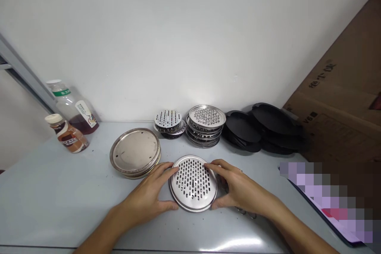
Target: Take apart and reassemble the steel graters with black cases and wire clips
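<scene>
A round metal grater plate (193, 182) with rows of slots lies near the front middle of the table. It appears to rest on another round rim just under it. My left hand (154, 190) grips its left edge, the fingers at the upper side and the thumb at the lower left. From the other side my right hand (232, 186) holds the right edge, fingertips on the slotted face and thumb at the lower right. Some metal wire loops (251, 215) stick out from beneath my right hand, mostly hidden by it.
Behind are a stack of plain metal discs (135, 151), small grater discs (168, 120), a taller grater stack (207, 117) and black round trays (242, 127). Two bottles (70, 137) stand at left. A cardboard box (342, 99) and a blurred flat screen-like object (327, 202) are at right.
</scene>
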`<state>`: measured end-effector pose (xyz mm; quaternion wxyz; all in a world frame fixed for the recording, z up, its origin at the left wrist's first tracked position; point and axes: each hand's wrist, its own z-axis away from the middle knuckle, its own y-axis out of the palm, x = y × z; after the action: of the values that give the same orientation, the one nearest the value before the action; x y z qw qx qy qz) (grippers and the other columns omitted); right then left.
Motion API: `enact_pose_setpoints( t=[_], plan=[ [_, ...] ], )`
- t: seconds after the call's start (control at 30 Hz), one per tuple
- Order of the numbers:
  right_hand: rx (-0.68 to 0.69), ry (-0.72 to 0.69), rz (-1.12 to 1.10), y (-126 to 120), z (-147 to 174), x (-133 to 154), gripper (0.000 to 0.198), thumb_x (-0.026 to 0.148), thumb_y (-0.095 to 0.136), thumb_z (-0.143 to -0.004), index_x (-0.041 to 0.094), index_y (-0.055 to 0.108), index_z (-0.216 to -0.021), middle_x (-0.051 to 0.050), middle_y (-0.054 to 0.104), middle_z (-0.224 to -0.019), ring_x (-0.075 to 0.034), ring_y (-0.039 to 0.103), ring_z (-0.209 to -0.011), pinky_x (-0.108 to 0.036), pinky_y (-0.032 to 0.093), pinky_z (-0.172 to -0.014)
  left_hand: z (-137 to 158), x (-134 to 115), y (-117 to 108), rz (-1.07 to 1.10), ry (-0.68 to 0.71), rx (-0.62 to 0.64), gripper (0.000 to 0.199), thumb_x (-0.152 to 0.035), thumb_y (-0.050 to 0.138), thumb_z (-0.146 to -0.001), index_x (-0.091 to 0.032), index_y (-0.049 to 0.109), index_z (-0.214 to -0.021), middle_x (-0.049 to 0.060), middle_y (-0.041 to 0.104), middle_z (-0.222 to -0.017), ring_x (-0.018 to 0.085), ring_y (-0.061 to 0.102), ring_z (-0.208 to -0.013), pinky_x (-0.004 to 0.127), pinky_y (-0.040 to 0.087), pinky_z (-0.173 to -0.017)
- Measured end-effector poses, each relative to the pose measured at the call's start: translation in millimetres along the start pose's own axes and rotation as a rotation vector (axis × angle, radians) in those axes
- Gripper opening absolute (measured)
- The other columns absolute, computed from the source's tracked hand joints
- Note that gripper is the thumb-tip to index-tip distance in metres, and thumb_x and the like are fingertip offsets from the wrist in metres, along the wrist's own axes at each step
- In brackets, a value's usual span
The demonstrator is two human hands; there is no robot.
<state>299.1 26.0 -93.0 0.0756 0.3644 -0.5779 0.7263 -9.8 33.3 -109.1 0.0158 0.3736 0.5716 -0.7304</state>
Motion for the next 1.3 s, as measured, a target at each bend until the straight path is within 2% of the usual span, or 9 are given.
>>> enact_pose_setpoints(
  t=[0.13, 0.37, 0.6, 0.8, 0.97, 1.2, 1.3],
  plan=[
    [-0.031, -0.032, 0.015, 0.4, -0.5, 0.5, 0.093, 0.062, 0.081, -0.06, 0.028, 0.049, -0.141, -0.009, 0.049, -0.137, -0.03, 0.055, -0.116, -0.039, 0.044, -0.1, 1.0, 1.3, 0.4, -0.001, 0.027, 0.004, 0.085, -0.052, 0.075, -0.075, -0.038, 0.034, -0.148, 0.004, 0.027, -0.158, 0.033, 0.027, -0.144, 0.052, 0.027, -0.117],
    [-0.014, -0.02, 0.06, 4.3, -1.8, 5.8, 0.087, 0.068, 0.076, -0.063, 0.032, 0.052, -0.139, -0.011, 0.049, -0.133, -0.033, 0.054, -0.115, -0.044, 0.045, -0.097, 0.6, 3.8, 4.4, -0.061, 0.081, 0.007, 0.072, -0.057, 0.066, -0.081, -0.045, 0.037, -0.145, 0.0, 0.022, -0.16, 0.032, 0.023, -0.145, 0.053, 0.027, -0.117],
    [-0.019, -0.06, 0.109, 5.1, -3.6, 3.5, 0.089, 0.07, 0.075, -0.062, 0.03, 0.054, -0.138, -0.013, 0.045, -0.138, -0.036, 0.047, -0.122, -0.048, 0.043, -0.099, 1.1, 0.7, 1.7, -0.084, 0.073, 0.034, 0.07, -0.059, 0.063, -0.083, -0.044, 0.036, -0.146, 0.001, 0.02, -0.16, 0.033, 0.02, -0.146, 0.055, 0.025, -0.117],
    [-0.042, -0.125, 0.103, 6.8, -4.7, 2.6, 0.087, 0.07, 0.074, -0.063, 0.027, 0.055, -0.136, -0.013, 0.049, -0.133, -0.033, 0.046, -0.118, -0.046, 0.045, -0.098, -0.9, -1.2, -1.7, -0.084, 0.122, 0.017, 0.071, -0.056, 0.067, -0.081, -0.042, 0.039, -0.145, 0.001, 0.022, -0.16, 0.032, 0.021, -0.146, 0.054, 0.026, -0.117],
    [-0.063, -0.157, 0.062, 8.3, -7.3, 3.4, 0.086, 0.068, 0.076, -0.063, 0.026, 0.056, -0.136, -0.013, 0.051, -0.129, -0.031, 0.046, -0.116, -0.044, 0.045, -0.098, -0.5, -1.6, -2.3, -0.062, 0.103, 0.01, 0.07, -0.049, 0.07, -0.081, -0.042, 0.041, -0.144, 0.002, 0.022, -0.16, 0.032, 0.025, -0.145, 0.054, 0.027, -0.117],
    [-0.077, -0.151, 0.039, 6.9, -7.0, 6.2, 0.087, 0.067, 0.077, -0.062, 0.027, 0.055, -0.136, -0.012, 0.049, -0.131, -0.032, 0.045, -0.119, -0.044, 0.044, -0.099, 2.5, -4.1, 4.8, -0.034, 0.018, 0.039, 0.089, -0.048, 0.079, -0.07, -0.039, 0.034, -0.147, 0.005, 0.013, -0.163, 0.035, 0.018, -0.147, 0.056, 0.026, -0.116],
    [-0.078, -0.15, 0.026, 6.1, -6.3, 6.7, 0.086, 0.066, 0.077, -0.063, 0.027, 0.055, -0.136, -0.012, 0.05, -0.131, -0.031, 0.046, -0.121, -0.043, 0.043, -0.101, 1.9, -4.2, 5.0, -0.031, 0.015, 0.045, 0.089, -0.052, 0.078, -0.07, -0.037, 0.035, -0.147, 0.006, 0.01, -0.163, 0.036, 0.016, -0.147, 0.057, 0.026, -0.116]
  ],
)
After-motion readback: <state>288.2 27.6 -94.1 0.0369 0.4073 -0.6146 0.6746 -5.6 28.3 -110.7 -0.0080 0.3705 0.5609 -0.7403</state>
